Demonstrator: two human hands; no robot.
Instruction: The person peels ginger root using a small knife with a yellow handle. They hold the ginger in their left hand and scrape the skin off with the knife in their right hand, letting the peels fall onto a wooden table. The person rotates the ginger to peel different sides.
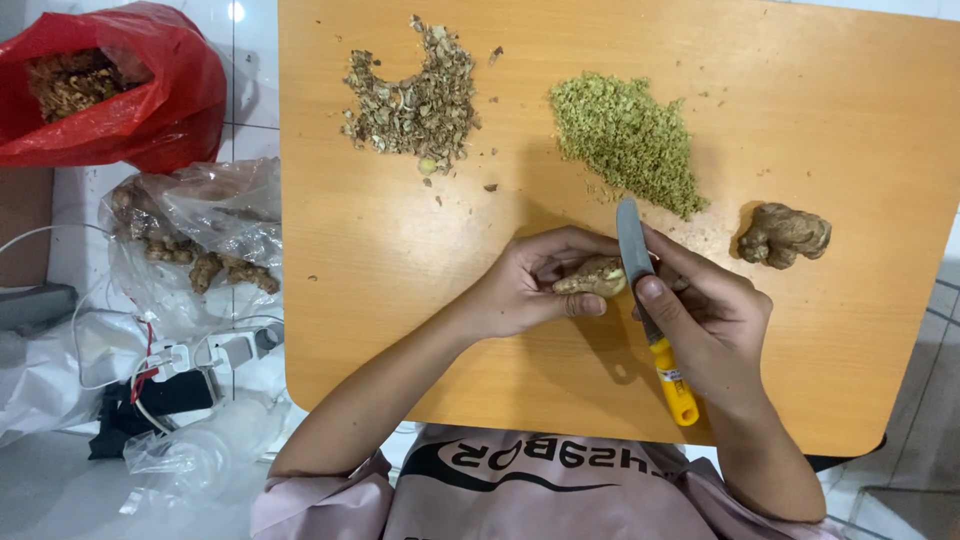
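My left hand grips a small knobby piece of ginger over the orange wooden table. My right hand holds a knife with a grey blade and a yellow handle; the blade rests against the ginger's right side, my thumb pressed on it. A second, whole ginger root lies on the table to the right. A heap of brown peelings sits at the far left of the table, and a heap of finely chopped greenish ginger lies beside it.
On the tiled floor to the left are a red plastic bag of brown scraps, a clear bag with more ginger roots, a power strip with white plugs and cables, and crumpled clear plastic.
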